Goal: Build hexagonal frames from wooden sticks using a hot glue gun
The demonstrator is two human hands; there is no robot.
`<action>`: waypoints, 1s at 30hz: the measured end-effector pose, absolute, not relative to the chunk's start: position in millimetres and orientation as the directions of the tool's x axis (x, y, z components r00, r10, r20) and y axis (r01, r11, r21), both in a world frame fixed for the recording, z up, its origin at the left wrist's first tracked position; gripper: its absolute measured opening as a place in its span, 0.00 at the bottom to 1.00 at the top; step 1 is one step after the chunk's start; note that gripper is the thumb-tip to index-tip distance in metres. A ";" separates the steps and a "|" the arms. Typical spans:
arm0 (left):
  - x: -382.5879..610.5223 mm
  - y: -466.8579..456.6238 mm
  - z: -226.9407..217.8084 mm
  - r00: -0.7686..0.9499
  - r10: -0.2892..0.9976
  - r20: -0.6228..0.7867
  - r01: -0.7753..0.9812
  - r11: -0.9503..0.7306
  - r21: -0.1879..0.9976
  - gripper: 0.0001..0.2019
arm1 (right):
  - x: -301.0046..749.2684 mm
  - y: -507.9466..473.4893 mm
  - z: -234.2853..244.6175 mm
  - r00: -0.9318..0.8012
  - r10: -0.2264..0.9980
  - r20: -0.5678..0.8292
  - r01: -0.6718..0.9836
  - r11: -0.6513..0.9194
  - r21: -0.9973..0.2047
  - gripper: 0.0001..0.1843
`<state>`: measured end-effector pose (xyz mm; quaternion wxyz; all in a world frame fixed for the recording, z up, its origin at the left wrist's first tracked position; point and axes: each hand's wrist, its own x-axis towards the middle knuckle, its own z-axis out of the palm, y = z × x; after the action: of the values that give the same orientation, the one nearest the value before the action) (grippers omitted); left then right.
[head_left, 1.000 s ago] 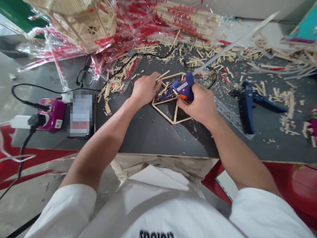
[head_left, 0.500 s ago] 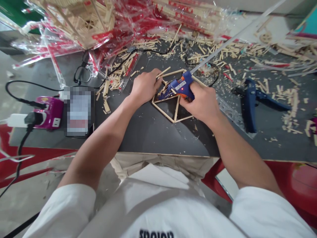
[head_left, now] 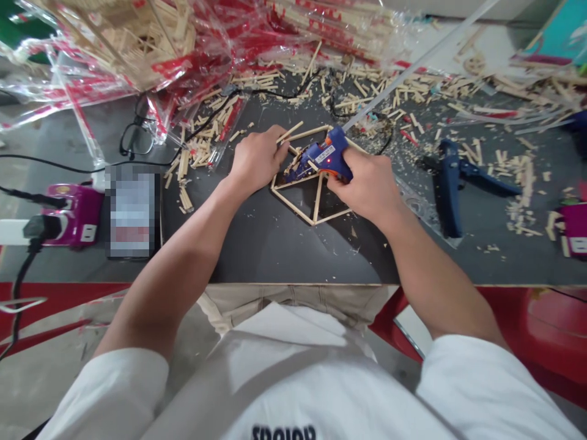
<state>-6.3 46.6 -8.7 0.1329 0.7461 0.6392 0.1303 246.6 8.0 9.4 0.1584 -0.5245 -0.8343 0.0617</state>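
Note:
My right hand (head_left: 367, 180) is closed round a blue hot glue gun (head_left: 331, 153) with a lit red light and a long clear glue stick (head_left: 413, 66) rising from its back. The gun's front end points left, over a frame of thin wooden sticks (head_left: 296, 205) on the dark table. At the frame's left corner, my left hand (head_left: 257, 157) has its fingers closed on a short wooden stick (head_left: 290, 131); the fingertips are partly hidden. Small wood bits cling about the gun's nozzle, so its exact contact with the frame cannot be made out.
Blue cutters (head_left: 449, 189) lie to the right among wood scraps (head_left: 525, 192). On the left are a phone (head_left: 132, 214), a purple power socket (head_left: 76, 214) with cables, and glasses (head_left: 137, 139). Plastic-wrapped sticks (head_left: 238, 36) pile up behind, with a wooden model (head_left: 142, 43).
The whole view has shifted, so things on the table appear further left. Both hands, the glue gun and the stick frame hold nearly the same places relative to each other.

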 end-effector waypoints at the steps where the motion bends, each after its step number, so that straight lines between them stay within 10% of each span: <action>1: -6.2 46.3 -7.9 0.148 0.989 0.022 0.920 -0.146 0.363 0.23 | 246.7 8.0 9.8 -0.397 0.897 0.196 0.858 0.438 -0.267 0.16; 30: -6.9 48.5 -13.5 0.170 0.983 0.064 0.900 -0.181 0.397 0.23 | 272.5 15.5 27.4 -0.364 0.900 0.240 0.874 0.419 -0.246 0.08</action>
<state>-6.9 48.5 -13.5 0.1349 0.7527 0.6255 0.1548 272.5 15.5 27.4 0.1705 -0.5375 -0.8249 0.0382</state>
